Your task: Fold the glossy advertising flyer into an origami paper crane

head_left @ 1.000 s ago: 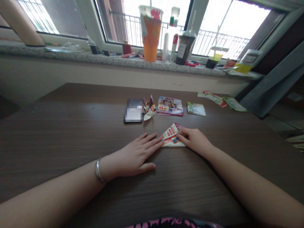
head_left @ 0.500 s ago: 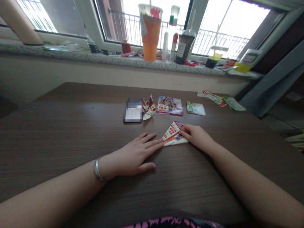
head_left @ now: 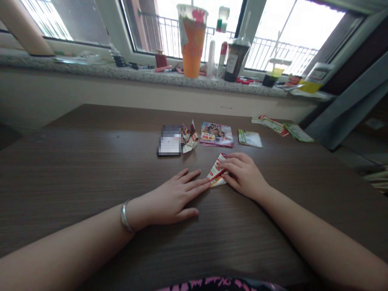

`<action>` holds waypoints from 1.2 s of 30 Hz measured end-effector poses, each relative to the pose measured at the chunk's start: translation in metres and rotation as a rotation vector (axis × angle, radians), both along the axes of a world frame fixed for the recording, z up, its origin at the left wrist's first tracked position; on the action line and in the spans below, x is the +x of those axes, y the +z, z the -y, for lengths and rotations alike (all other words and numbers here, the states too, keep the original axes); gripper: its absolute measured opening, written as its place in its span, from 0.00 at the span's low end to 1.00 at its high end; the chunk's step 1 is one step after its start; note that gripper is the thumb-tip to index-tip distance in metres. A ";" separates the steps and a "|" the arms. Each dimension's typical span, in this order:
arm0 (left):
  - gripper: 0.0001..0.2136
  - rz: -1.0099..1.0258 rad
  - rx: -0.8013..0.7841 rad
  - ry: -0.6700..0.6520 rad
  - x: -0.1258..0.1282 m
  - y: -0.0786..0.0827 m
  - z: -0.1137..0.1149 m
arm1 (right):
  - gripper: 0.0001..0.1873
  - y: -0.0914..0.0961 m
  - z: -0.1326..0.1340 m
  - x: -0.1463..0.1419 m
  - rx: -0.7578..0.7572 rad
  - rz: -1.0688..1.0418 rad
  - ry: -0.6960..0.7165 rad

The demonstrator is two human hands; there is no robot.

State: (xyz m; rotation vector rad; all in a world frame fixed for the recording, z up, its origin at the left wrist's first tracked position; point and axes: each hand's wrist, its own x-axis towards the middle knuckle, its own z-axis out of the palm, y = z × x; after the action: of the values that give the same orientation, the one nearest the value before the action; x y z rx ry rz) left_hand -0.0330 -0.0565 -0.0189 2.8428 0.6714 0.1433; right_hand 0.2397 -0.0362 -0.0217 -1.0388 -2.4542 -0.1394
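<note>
A folded piece of printed paper [head_left: 214, 170], white with red and orange print, lies on the table as a narrow triangle. The fingers of my left hand [head_left: 178, 198] are spread flat, and their tips touch the left corner of the paper. From the other side my right hand [head_left: 244, 176] covers the paper's right part. Its fingers are bent over the fold and its thumb sits just below, gripping the paper; the portion under the palm is hidden.
Beyond my hands lie a dark-edged, blurred-out device [head_left: 169, 140], a folded paper shape [head_left: 190, 139], a stack of colourful leaflets [head_left: 217, 134] and a small green-white stack [head_left: 250, 138]. Paper strips [head_left: 274, 125] lie at the back right. Cups and bottles line the windowsill [head_left: 169, 79].
My right hand has moved left over the paper and hides more of it. The visible part of the paper is narrower. My left hand stays almost still.
</note>
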 end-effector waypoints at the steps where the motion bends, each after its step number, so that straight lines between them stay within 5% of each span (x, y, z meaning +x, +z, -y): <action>1: 0.34 -0.007 0.001 0.001 0.001 0.000 0.000 | 0.11 0.001 0.002 -0.004 0.010 0.027 0.029; 7: 0.35 0.034 0.021 -0.005 0.000 -0.002 0.000 | 0.11 -0.003 0.003 -0.015 -0.060 0.101 0.114; 16: 0.30 0.032 0.067 0.025 0.003 -0.004 0.000 | 0.06 -0.009 -0.005 -0.009 -0.272 -0.076 0.119; 36: 0.26 0.104 0.105 0.051 0.007 -0.005 0.002 | 0.08 -0.015 -0.012 -0.014 -0.270 0.031 -0.059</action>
State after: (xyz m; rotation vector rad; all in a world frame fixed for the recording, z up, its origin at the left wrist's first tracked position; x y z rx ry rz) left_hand -0.0264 -0.0582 -0.0235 2.8946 0.7347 0.3423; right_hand 0.2261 -0.0245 -0.0365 -1.2291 -2.5201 0.1631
